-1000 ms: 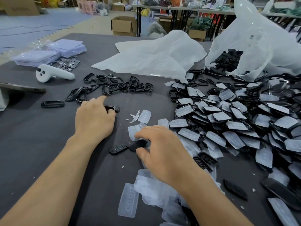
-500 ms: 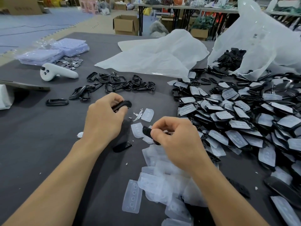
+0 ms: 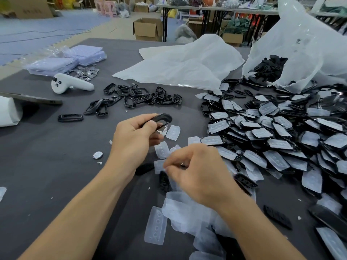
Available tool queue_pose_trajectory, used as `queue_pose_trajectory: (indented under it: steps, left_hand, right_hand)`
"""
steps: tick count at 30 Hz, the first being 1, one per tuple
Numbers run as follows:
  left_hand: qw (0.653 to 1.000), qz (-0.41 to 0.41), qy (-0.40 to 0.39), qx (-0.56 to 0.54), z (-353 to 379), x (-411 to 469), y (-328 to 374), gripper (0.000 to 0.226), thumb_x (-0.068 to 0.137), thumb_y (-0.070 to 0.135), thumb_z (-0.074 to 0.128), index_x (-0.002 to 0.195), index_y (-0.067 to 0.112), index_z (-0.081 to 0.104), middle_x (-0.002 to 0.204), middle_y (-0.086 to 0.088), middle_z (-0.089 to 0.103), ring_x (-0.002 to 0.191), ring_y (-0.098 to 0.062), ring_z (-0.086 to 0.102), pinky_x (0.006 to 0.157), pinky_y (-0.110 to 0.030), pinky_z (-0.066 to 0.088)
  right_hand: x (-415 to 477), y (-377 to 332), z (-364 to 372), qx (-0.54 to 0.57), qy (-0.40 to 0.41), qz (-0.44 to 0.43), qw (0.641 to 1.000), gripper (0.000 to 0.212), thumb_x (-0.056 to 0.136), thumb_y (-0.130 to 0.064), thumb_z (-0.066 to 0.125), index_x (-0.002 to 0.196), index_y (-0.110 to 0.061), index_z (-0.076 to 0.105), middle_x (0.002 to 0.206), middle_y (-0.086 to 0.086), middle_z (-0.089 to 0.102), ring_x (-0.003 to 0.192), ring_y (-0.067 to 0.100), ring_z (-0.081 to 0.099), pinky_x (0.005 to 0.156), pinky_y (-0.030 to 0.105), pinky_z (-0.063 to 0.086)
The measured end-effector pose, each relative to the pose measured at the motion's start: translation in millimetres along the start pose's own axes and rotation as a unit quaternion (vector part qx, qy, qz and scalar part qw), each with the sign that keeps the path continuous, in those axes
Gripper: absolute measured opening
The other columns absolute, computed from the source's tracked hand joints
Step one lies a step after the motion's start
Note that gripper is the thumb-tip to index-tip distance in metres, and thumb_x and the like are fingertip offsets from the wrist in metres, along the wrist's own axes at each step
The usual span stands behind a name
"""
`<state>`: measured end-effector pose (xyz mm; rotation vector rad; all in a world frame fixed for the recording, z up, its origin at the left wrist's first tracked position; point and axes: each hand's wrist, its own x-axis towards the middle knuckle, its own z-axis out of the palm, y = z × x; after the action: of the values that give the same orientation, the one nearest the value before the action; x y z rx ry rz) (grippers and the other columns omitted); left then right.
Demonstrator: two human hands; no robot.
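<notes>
Holding black oval plastic key-fob frame [image 3: 161, 119] above grey counter [image 3: 47, 175], left grip [image 3: 135, 136] pinching its edge. Right grip [image 3: 197, 171] curling closed round small dark piece [image 3: 182, 164], mostly hidden. Few bare black frames [image 3: 142, 96] lying sorted beyond; big heap of clear-padded shells [image 3: 272, 139] waiting, so likely early going.

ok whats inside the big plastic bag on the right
A heap of small black parts shows inside the plastic bag, near its mouth. The cloudy film hides whatever lies deeper.

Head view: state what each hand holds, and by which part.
Left hand grips the black frame by its near end. Right hand pinches a small dark piece, mostly hidden.
</notes>
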<state>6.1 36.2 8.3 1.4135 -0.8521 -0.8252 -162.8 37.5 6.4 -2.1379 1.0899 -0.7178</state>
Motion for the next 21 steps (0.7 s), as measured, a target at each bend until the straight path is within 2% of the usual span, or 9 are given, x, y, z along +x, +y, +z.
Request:
queue_pose_trajectory:
  steps: [2, 4, 6, 9, 11, 13, 15, 17, 21]
  left_hand:
    - [1.0, 0.001, -0.008, 0.004, 1, 0, 0, 0.041, 0.101, 0.001, 0.056, 0.087, 0.032, 0.079, 0.09, 0.003, 0.081, 0.07, -0.014, 0.073, 0.071, -0.027, 0.064]
    - [1.0, 0.006, -0.013, 0.018, 1, 0, 0, 0.037, 0.099, 0.002, 0.059, 0.087, 0.031, 0.079, 0.088, 0.001, 0.081, 0.069, -0.015, 0.074, 0.07, -0.027, 0.064]
    - [0.999, 0.005, -0.012, 0.03, 0, -1, -1, 0.03, 0.096, 0.003, 0.065, 0.086, 0.028, 0.08, 0.083, -0.003, 0.081, 0.066, -0.017, 0.074, 0.064, -0.027, 0.063]
    - [0.998, 0.006, -0.002, 0.067, -1, -1, -3, 0.021, 0.089, 0.004, 0.073, 0.086, 0.024, 0.08, 0.076, -0.003, 0.079, 0.064, -0.015, 0.072, 0.067, -0.025, 0.062]
    - [0.999, 0.0, -0.01, 0.054, -1, -2, -3, 0.022, 0.092, 0.002, 0.07, 0.089, 0.022, 0.079, 0.079, -0.003, 0.08, 0.067, -0.014, 0.074, 0.068, -0.025, 0.062]
    - [1.0, -0.019, -0.02, 0.003, 0, -2, -2, 0.023, 0.098, -0.001, 0.062, 0.096, 0.016, 0.077, 0.087, -0.004, 0.081, 0.074, -0.016, 0.077, 0.066, -0.024, 0.062]
    - [0.998, -0.047, -0.021, -0.041, 1, -1, 0, 0.022, 0.101, 0.0, 0.057, 0.101, 0.014, 0.074, 0.091, -0.005, 0.081, 0.076, -0.019, 0.078, 0.064, -0.025, 0.062]
    - [0.994, -0.066, -0.023, -0.081, 1, 0, 0, 0.019, 0.103, 0.003, 0.056, 0.105, 0.012, 0.073, 0.092, -0.006, 0.081, 0.074, -0.019, 0.077, 0.061, -0.025, 0.061]
    - [0.986, -0.087, -0.032, -0.135, -3, 3, 2, 0.018, 0.103, 0.006, 0.057, 0.105, 0.01, 0.074, 0.092, -0.009, 0.081, 0.071, -0.02, 0.077, 0.058, -0.024, 0.06]
  right_hand:
    - [0, -4, 2, -0.064, -0.063, -0.007, 0.996, 0.004, 0.08, -0.03, 0.077, 0.084, -0.03, 0.08, 0.073, -0.011, 0.071, 0.074, 0.003, 0.06, 0.064, 0.015, 0.048]
    - [-1, -8, 1, -0.085, -0.078, 0.0, 0.993, 0.015, 0.076, -0.044, 0.08, 0.087, -0.033, 0.078, 0.076, -0.011, 0.069, 0.079, 0.003, 0.057, 0.065, 0.015, 0.045]
    - [-1, -11, 0, -0.113, -0.086, -0.008, 0.99, 0.026, 0.071, -0.049, 0.082, 0.092, -0.034, 0.076, 0.079, -0.013, 0.065, 0.077, 0.006, 0.053, 0.065, 0.013, 0.035]
    - [-4, -17, 0, -0.131, -0.091, -0.02, 0.987, 0.031, 0.073, -0.045, 0.083, 0.1, -0.033, 0.074, 0.084, -0.013, 0.064, 0.077, 0.007, 0.05, 0.071, 0.019, 0.029]
    - [-6, -19, 0, -0.132, -0.082, -0.026, 0.987, 0.026, 0.08, -0.04, 0.078, 0.104, -0.032, 0.076, 0.087, -0.012, 0.068, 0.083, 0.01, 0.055, 0.079, 0.024, 0.032]
    - [-7, -19, 1, -0.135, -0.067, -0.038, 0.988, 0.016, 0.086, -0.034, 0.07, 0.1, -0.029, 0.078, 0.082, -0.007, 0.072, 0.081, 0.013, 0.057, 0.081, 0.027, 0.038]
    - [-7, -15, 1, -0.128, -0.034, -0.045, 0.99, 0.017, 0.09, -0.028, 0.062, 0.082, -0.022, 0.075, 0.067, -0.002, 0.066, 0.068, 0.019, 0.054, 0.071, 0.032, 0.043]
    - [-3, -7, -1, -0.086, 0.019, -0.01, 0.996, 0.023, 0.093, -0.024, 0.06, 0.073, -0.016, 0.067, 0.059, -0.001, 0.058, 0.06, 0.019, 0.05, 0.061, 0.034, 0.044]
    - [8, 6, -14, 0.107, 0.128, 0.1, 0.981, 0.017, 0.096, -0.027, 0.066, 0.081, -0.024, 0.075, 0.061, -0.004, 0.069, 0.048, 0.009, 0.053, 0.049, 0.029, 0.046]
